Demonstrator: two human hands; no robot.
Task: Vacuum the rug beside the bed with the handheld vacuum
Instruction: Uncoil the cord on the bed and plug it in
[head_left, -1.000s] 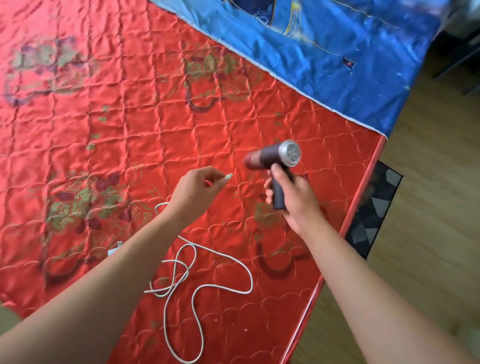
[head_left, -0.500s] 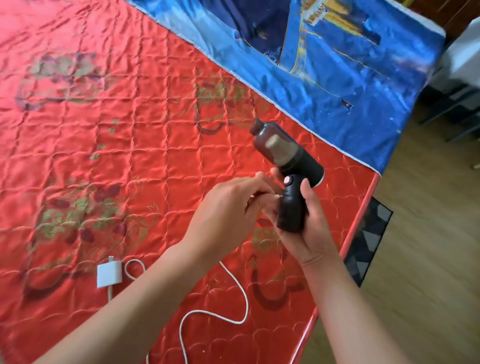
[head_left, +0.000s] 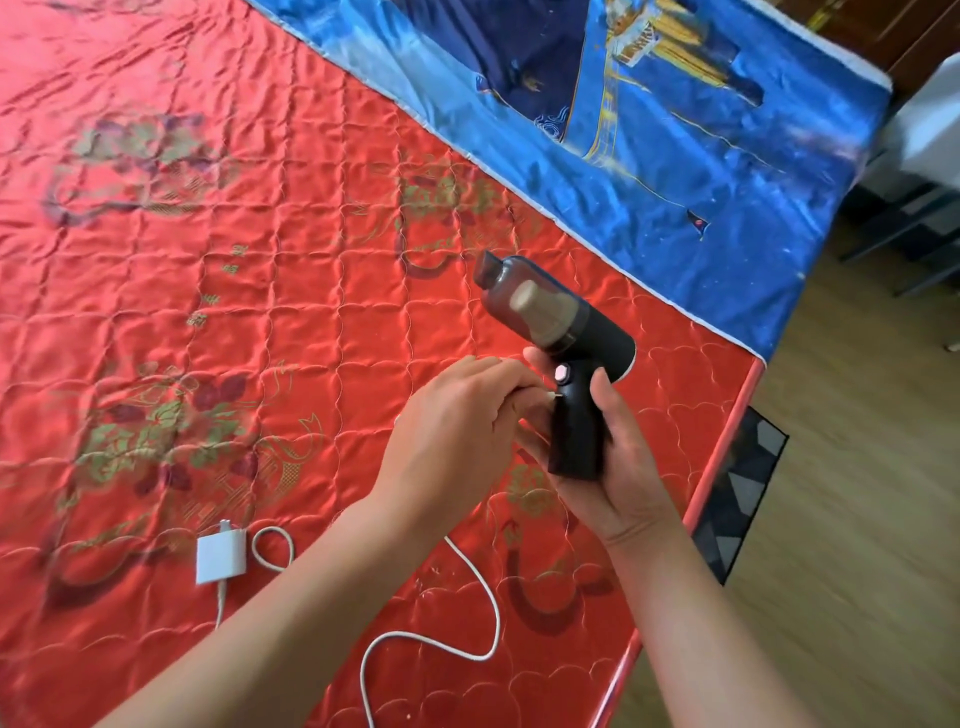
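The handheld vacuum (head_left: 563, 338) is held up over the red quilted bed (head_left: 260, 322), nozzle pointing away and up. The person's right grip (head_left: 618, 467) is clenched around its dark pistol handle from below, thumb lying along the handle's near side just under the small pale button (head_left: 563, 372). The left grip (head_left: 462, 421) pinches something small at the handle's side, apparently the plug of the white cable (head_left: 488, 613), which trails back over the bed to a white charger block (head_left: 221, 553). The plug itself is mostly hidden by the fingers. The vacuum looks like a compact, rigid plastic body, probably light enough for one hand, with smooth surfaces. The handle is the sensible place to hold it, leaving the thumb free for the button. The only container is the translucent dust cup (head_left: 524, 306) at the front. A beige filter cone shows inside it, but whether it holds any dust cannot be told. The rug (head_left: 748, 483), dark with a grey geometric pattern, lies on the wooden floor (head_left: 857, 545) just beside the bed's edge, near the vacuum but well below it, and it is not yet touched.
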